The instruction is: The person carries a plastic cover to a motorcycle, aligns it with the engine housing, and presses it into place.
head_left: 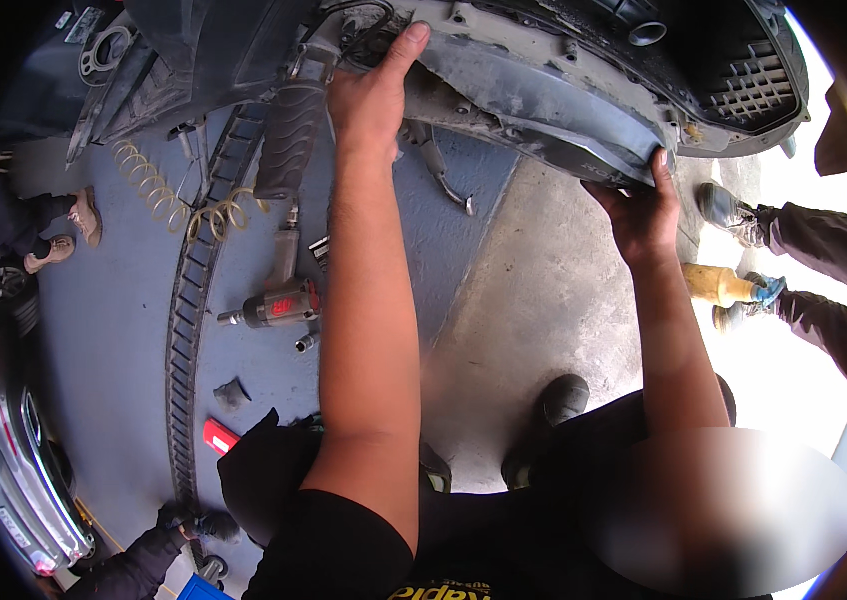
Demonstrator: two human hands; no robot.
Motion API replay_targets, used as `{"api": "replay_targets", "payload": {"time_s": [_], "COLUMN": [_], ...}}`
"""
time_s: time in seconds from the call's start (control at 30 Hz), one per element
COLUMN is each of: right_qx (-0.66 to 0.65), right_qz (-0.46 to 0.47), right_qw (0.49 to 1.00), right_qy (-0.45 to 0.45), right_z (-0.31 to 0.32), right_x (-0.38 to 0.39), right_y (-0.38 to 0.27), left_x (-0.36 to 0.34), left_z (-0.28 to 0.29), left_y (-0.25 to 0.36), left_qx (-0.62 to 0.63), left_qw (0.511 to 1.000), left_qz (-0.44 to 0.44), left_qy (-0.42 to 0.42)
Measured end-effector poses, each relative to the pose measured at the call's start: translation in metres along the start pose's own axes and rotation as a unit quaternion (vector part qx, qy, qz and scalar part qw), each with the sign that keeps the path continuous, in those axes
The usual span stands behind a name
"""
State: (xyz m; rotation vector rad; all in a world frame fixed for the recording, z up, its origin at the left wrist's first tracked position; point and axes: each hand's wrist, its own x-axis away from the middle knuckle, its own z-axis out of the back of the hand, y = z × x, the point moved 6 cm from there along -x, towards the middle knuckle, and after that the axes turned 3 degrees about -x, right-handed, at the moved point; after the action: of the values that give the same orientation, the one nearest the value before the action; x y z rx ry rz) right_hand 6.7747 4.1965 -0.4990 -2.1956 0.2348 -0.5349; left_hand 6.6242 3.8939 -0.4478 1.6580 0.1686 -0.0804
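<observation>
Pinching the grey panel at its lower-right end, the right hand shares it with the left hand, whose hidden fingers leave its grip uncertain. The panel lies against the vehicle, seemingly mid-job; whether any fastening is done or left, I cannot tell. Its smooth face points toward the wearer, long axis sloping from upper left to lower right.

Free room between the hands, below the obstructing grey panel
</observation>
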Motion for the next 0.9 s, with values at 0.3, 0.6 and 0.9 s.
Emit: {"api": "replay_targets", "payload": {"time_s": [0.3, 0.6, 0.9], "right_qx": [0.029, 0.033, 0.043], "right_qz": [-0.018, -0.011, -0.004], "right_qw": [0.999, 0.999, 0.998], "right_qy": [-0.014, -0.02, -0.051], "right_z": [-0.004, 0.005, -0.002], "right_x": [-0.003, -0.005, -0.006], "right_y": [0.001, 0.001, 0.002], "left_x": [0.005, 0.016, 0.009], "left_z": [0.01, 0.004, 0.002], "left_y": [0.003, -0.012, -0.009], "left_qx": [0.022, 0.057, 0.073], "left_qw": [0.997, 0.995, 0.995], "left_qz": [-0.02, -0.076, -0.069], "left_qy": [0.072, 0.032, -0.016]}}
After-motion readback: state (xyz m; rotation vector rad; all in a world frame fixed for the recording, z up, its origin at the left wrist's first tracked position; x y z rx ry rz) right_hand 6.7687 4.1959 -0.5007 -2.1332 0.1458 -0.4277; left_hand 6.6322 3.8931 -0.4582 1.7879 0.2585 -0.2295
